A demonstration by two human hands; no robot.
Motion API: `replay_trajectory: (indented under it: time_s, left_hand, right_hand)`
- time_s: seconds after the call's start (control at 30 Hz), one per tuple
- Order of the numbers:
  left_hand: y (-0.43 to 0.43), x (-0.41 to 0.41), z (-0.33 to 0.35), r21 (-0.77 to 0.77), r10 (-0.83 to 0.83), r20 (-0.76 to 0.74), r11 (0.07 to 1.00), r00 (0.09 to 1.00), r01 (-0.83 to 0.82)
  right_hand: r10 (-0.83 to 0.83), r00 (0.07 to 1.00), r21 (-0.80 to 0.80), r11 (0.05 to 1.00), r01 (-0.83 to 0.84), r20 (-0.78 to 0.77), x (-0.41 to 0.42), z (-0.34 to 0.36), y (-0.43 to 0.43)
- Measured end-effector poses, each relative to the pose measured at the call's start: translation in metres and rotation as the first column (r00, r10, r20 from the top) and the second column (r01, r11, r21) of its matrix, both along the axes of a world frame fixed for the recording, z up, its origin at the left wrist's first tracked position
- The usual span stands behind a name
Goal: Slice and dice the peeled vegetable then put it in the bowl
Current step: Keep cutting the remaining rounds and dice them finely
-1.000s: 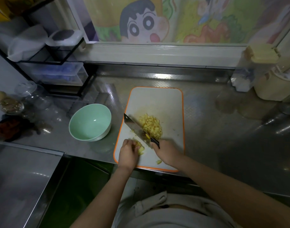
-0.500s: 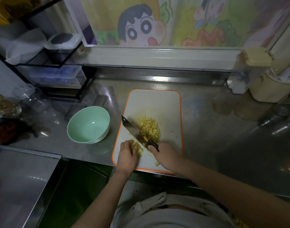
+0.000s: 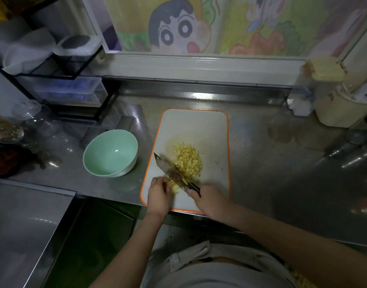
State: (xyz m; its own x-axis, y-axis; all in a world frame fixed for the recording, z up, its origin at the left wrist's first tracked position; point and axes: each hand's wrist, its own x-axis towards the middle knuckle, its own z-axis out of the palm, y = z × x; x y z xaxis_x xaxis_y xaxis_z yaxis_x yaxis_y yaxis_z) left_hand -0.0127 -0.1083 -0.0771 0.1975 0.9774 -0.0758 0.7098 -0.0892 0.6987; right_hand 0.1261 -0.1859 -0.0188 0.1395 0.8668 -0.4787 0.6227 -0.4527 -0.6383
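A heap of yellow diced vegetable (image 3: 188,162) lies mid-board on the white cutting board with an orange rim (image 3: 209,125). My right hand (image 3: 208,199) grips the black handle of a knife (image 3: 170,170), whose blade slants up-left and looks blurred. My left hand (image 3: 158,194), fingers curled, holds down the small remaining vegetable piece (image 3: 174,187) at the board's near left, right beside the blade. An empty pale green bowl (image 3: 110,152) stands on the steel counter just left of the board.
A black wire rack (image 3: 59,75) with plastic boxes stands at the back left, glass jars (image 3: 28,119) in front of it. Cream containers (image 3: 334,104) stand at the back right. A steel surface (image 3: 22,225) sits lower at the near left.
The knife has kept moving over the small piece beside my left hand, shifting slightly. The diced heap and bowl stay where they were.
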Motion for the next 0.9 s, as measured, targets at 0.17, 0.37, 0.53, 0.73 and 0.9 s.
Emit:
replay_trajectory:
  time_s: [0.17, 0.37, 0.53, 0.73, 0.9]
  left_hand:
    - [0.003, 0.000, 0.001, 0.007, -0.004, -0.009, 1.000, 1.000, 0.005]
    - [0.005, 0.000, 0.002, 0.012, -0.025, -0.028, 1.000, 0.999, 0.025]
    - [0.005, -0.001, 0.001, 0.025, -0.051, -0.058, 0.998, 0.997, 0.053]
    - [0.006, -0.001, 0.001, 0.024, -0.054, -0.060, 0.998, 0.997, 0.056]
    - [0.006, -0.001, 0.001, 0.031, -0.061, -0.045, 0.998, 0.997, 0.062]
  right_hand:
    - [-0.004, 1.000, -0.041, 0.999, 0.005, 0.027, -0.006, 0.000, 0.002]
    - [0.012, 0.999, -0.059, 0.998, -0.010, 0.034, -0.005, 0.001, 0.006]
    - [0.002, 0.997, -0.047, 0.999, 0.001, 0.076, -0.012, -0.007, 0.006]
    - [-0.037, 0.992, -0.030, 0.999, 0.041, 0.124, -0.019, -0.019, 0.005]
    - [-0.052, 0.982, -0.015, 0.998, 0.056, 0.182, -0.023, -0.029, 0.006]
